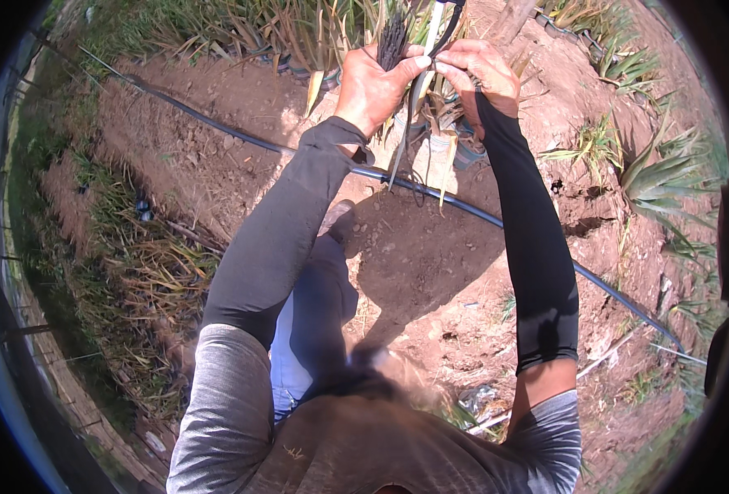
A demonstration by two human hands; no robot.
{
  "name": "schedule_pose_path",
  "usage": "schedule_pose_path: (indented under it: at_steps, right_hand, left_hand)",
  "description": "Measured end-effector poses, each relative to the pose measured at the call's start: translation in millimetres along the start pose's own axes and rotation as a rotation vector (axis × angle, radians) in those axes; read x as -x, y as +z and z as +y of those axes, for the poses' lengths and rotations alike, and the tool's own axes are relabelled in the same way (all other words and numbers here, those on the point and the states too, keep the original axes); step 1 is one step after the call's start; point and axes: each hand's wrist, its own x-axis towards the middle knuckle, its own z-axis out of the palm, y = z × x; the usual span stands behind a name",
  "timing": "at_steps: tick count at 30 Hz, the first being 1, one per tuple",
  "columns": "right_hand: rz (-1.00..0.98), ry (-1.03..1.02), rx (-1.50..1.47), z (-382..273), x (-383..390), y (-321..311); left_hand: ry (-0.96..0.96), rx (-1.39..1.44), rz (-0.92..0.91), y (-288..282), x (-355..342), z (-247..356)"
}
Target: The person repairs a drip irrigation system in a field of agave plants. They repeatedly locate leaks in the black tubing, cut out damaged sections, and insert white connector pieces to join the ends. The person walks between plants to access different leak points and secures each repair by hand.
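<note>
Both my hands are raised at the top of the view, close together. My left hand [374, 89] is closed round a bundle of thin dark strips [392, 43], its thumb against a narrow pale upright strip [434, 26]. The fingers of my right hand [486, 72] are pinched at a dark strap-like band [449, 31] beside that pale piece. Fingertips of the two hands nearly meet there. Below them dangle loose dark ends [399, 152]. What the pale piece is fixed to is hidden behind my hands and leaves.
A black hose [241, 133] crosses the reddish soil from upper left to lower right. Spiky plants in bags [299, 62] stand behind my hands, a large rosette plant [665, 177] at the right. More dry plants [142, 305] fill the left. A wooden post [513, 20] stands at the top.
</note>
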Motion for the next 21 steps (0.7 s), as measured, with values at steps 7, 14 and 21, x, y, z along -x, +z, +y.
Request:
schedule_pose_path:
  at_steps: [7,14,21]
  right_hand:
    - [0.06,-0.034,0.082,-6.6,2.3,4.0]
    - [0.087,0.166,0.024,-19.1,6.2,13.5]
    - [-0.142,0.959,-0.253,-44.3,-17.6,-2.3]
  left_hand:
    - [0.002,0.003,-0.005,3.6,-0.1,2.0]
    - [0.026,0.03,0.016,1.2,-0.3,-2.9]
    - [0.029,0.028,0.019,1.3,-0.4,-1.2]
